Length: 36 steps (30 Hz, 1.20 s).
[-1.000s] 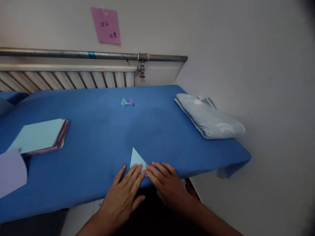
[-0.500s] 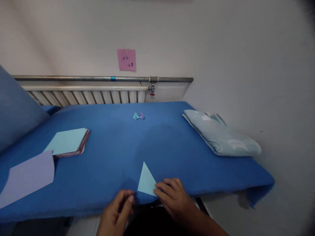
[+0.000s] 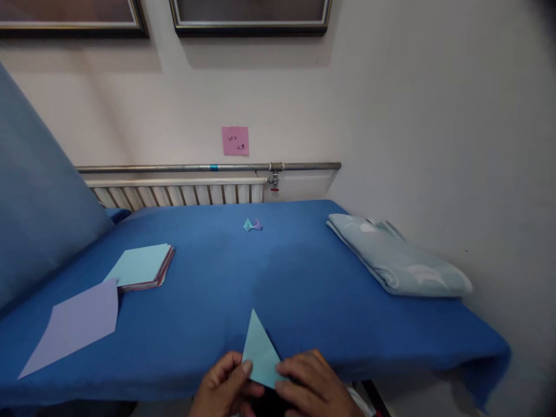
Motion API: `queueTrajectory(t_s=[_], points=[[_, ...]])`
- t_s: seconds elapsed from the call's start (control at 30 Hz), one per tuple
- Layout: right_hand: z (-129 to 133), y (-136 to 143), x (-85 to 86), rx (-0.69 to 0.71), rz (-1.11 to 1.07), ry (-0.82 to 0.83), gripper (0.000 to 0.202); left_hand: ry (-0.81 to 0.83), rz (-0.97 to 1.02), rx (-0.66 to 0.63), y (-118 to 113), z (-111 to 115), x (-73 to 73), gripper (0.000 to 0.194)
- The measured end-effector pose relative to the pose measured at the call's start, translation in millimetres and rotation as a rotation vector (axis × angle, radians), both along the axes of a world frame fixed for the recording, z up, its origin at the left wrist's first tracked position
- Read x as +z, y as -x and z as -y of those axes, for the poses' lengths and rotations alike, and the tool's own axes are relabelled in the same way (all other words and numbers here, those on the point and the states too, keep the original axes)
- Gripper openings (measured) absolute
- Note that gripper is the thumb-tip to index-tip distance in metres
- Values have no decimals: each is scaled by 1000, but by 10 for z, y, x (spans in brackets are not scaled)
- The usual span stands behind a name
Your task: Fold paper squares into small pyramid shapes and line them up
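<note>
A light teal sheet of paper (image 3: 261, 354), folded to a triangle with its point facing away from me, is at the front edge of the blue-covered surface. My left hand (image 3: 228, 383) pinches its lower left corner, thumb on top. At its right side, my right hand (image 3: 315, 382) grips the other lower corner, with the fingers over the paper and the thumb hidden. Farther back lies a small folded paper piece (image 3: 252, 225), half teal and half purple.
On the left are a stack of coloured paper (image 3: 141, 264) and a loose purple sheet (image 3: 80, 324) overlapping it. A folded pale blanket (image 3: 399, 258) lies at the right. Behind the blue cover (image 3: 208, 272) run a radiator (image 3: 195, 194) and a metal pipe (image 3: 174, 168).
My left hand has come up to the paper and taken its left corner. The right hand stays at the right corner. The view has tilted up, bringing picture frames in.
</note>
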State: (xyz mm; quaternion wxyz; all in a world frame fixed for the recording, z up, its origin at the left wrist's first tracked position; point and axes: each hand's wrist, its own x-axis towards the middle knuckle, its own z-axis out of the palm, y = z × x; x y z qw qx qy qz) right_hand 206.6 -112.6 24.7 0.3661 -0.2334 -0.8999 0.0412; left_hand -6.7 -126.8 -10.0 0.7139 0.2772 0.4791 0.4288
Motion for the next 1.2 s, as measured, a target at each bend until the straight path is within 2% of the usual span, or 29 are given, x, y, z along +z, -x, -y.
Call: queueTrajectory(t_s=[0.07,0.2,0.27,0.33,0.43,0.7,0.93,1.2], points=[[-10,-15,91,-71,-136,186,23,-40,7,27,35,-7,55,46],[-39,70,380,-227,-365,733,23,-63,87,-27,83,6,217,42],[-38,159,530,-188,-389,923,23,-45,141,-62,88,22,276,38],[-26,248,636,-79,-378,1036,22,-38,201,-109,86,39,297,33],[7,342,679,53,-399,1187,23,-76,300,-170,82,61,267,28],[54,394,589,74,-512,1348,26,-89,375,-195,46,95,234,27],[63,419,580,141,-553,1353,24,-97,392,-218,21,98,275,24],[80,437,577,123,-535,1381,24,-79,426,-186,11,129,263,23]])
